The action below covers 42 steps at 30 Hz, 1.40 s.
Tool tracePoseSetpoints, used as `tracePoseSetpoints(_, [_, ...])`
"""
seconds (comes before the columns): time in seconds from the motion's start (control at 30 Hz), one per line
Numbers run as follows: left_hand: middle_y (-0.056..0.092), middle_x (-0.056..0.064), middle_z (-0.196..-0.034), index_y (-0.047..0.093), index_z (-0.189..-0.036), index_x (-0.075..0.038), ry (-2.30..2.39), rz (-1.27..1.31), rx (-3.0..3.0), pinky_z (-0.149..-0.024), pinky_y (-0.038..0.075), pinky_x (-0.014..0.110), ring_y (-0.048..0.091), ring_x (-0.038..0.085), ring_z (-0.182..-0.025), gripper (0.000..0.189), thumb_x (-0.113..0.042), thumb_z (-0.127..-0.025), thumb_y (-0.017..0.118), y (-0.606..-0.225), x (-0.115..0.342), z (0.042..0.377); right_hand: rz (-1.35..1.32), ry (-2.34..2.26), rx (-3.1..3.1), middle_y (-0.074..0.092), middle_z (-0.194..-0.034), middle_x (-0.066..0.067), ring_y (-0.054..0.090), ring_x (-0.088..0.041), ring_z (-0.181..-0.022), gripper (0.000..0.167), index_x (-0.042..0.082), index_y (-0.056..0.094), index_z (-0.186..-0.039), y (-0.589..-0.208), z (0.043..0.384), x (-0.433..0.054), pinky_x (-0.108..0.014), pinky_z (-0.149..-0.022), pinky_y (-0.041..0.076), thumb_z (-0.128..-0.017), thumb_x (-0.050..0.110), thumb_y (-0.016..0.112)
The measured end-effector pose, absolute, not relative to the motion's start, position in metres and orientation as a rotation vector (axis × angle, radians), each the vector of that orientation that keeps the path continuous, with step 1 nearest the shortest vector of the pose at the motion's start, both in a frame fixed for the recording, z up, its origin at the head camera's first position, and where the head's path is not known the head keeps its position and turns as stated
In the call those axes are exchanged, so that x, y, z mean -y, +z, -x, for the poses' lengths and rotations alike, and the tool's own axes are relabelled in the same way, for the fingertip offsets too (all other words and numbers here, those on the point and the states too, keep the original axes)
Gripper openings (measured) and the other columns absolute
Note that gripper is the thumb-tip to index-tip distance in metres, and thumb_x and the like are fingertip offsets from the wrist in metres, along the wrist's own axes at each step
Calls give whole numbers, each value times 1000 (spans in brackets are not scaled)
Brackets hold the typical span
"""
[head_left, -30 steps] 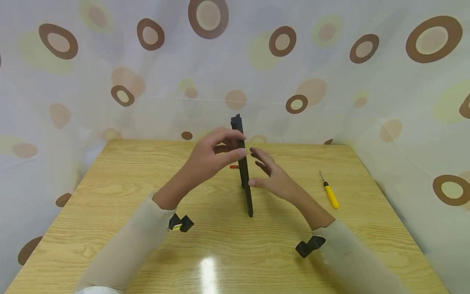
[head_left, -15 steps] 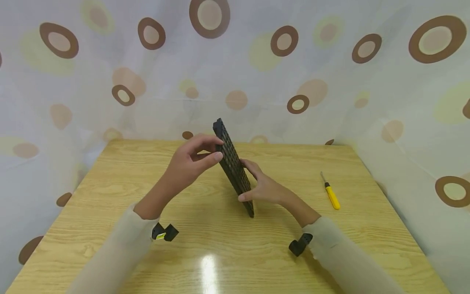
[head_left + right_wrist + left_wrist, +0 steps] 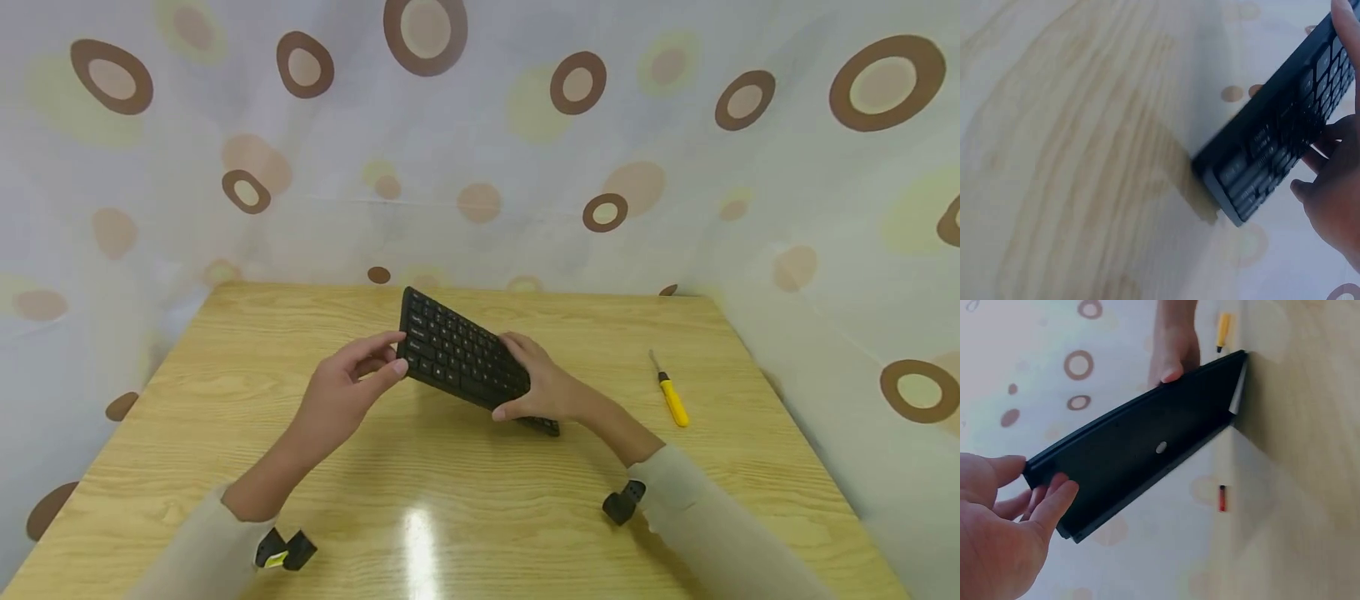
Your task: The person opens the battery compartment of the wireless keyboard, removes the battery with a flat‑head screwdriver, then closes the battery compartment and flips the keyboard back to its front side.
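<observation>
A black keyboard (image 3: 468,354) is held tilted above the wooden table, its left end raised and its keys turned toward me. My left hand (image 3: 341,392) pinches the left end between thumb and fingers. Across the right part, my right hand (image 3: 547,387) grips the two long edges, thumb on the near one. The left wrist view shows the keyboard's dark underside (image 3: 1129,437) with a small pale oval spot; left fingers lie against it. In the right wrist view the keyboard's right end (image 3: 1229,187) is low, at or just above the table; I cannot tell if it touches.
On the table (image 3: 225,400) at the right lies a screwdriver (image 3: 672,396) with a yellow handle. A small red object (image 3: 1222,498) lies behind the keyboard, hidden from the head view. A patterned curtain (image 3: 480,150) stands behind the table.
The keyboard has turned from edge-on to keys facing me, its left end swinging left and down. My right hand, apart from it earlier, now grips it. The left hand moved left and nearer.
</observation>
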<state>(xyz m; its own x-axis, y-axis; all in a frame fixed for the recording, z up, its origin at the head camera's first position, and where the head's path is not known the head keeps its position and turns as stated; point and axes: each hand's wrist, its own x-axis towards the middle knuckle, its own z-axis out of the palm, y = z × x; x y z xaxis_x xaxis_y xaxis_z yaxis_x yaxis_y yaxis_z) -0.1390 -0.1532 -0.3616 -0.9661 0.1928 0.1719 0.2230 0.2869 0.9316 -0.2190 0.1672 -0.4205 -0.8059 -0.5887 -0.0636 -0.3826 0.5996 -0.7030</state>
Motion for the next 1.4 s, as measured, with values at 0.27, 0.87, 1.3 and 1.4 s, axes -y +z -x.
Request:
tracePoseSetpoints(0.27, [63,10,-115,57,-144,-15,-1900,280,2730,-90,54,31,68,19,-104,51,-29,-97,70,-401,165,136,817,-693,-2673,9,-169,-14,11,-36,-155,127,10,11,-163,-430,220,-178,-63,-118,25,-72,66,81])
tracePoseSetpoints(0.87, [70,7,-100,60,-135,-3,-1694,350,3038,-77,54,32,65,16,-87,45,-9,-92,73,-440,168,163,868,-404,-2698,12,-168,-16,14,-36,-155,131,4,13,-162,-443,230,-179,-57,-120,25,-72,79,72])
tracePoseSetpoints(1.3, [67,7,-106,59,-135,-2,-1347,376,3186,-83,55,36,63,18,-95,43,-4,-93,70,-443,158,177,870,-346,-2755,15,-166,-19,16,-38,-154,127,-1,16,-160,-443,227,-175,-56,-121,24,-76,78,68])
tracePoseSetpoints(1.4, [67,7,-107,60,-133,0,-1306,387,3186,-86,55,37,64,19,-98,41,-4,-93,69,-440,156,176,843,-366,-2761,14,-167,-18,15,-38,-154,123,1,15,-161,-444,227,-177,-56,-121,23,-79,77,67])
